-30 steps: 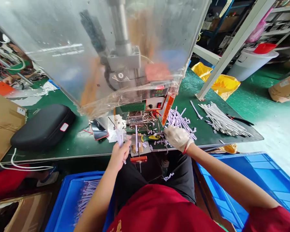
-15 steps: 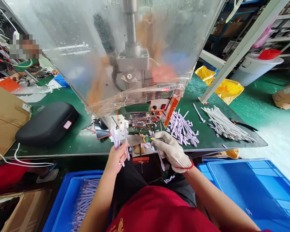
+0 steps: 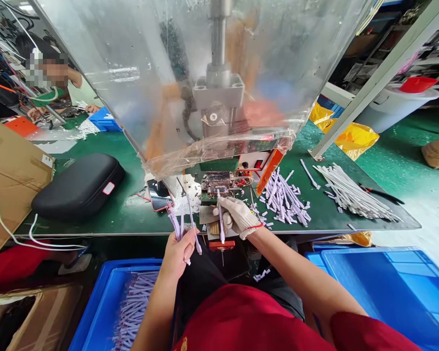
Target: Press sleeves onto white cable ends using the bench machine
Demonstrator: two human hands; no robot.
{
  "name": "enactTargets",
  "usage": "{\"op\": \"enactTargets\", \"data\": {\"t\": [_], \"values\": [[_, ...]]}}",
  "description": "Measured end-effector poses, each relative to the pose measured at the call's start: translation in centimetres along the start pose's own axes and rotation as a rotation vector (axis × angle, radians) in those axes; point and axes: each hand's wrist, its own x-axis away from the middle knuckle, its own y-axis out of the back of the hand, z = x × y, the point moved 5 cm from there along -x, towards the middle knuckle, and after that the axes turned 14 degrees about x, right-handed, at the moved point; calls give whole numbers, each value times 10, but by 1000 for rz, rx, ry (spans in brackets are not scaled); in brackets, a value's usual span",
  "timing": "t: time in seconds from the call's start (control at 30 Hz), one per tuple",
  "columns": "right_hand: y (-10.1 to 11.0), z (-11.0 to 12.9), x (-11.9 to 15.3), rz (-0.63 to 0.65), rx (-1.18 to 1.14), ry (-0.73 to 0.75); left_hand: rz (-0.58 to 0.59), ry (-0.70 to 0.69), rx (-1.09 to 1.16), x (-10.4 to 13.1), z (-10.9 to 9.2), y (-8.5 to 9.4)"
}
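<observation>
Slim pale-lilac plastic-looking strip is pinched in your white-gloved right hand, long axis pointing away from you at the grimy metal block just beyond, bare left hand farther off, closed around a fanned lilac bunch.

Knitted cloth glove, smooth plastic strip (seemingly matt), glossy blue plastic tray
</observation>
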Motion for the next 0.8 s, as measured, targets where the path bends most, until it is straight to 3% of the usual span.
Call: {"op": "enactTargets", "data": {"t": [0.13,0.3,0.43,0.8], "values": [[3,-2,-7,-93,95,55,8,-5,0,1,5,5],[-4,-9,1,-16,-71,55,-16,2,7,0,10,16],[-4,-13,4,-4,-7,21,-23,4,12,1,12,18],[6,-9,-5,-228,192,49,-110,6,-43,-1,11,21]]}}
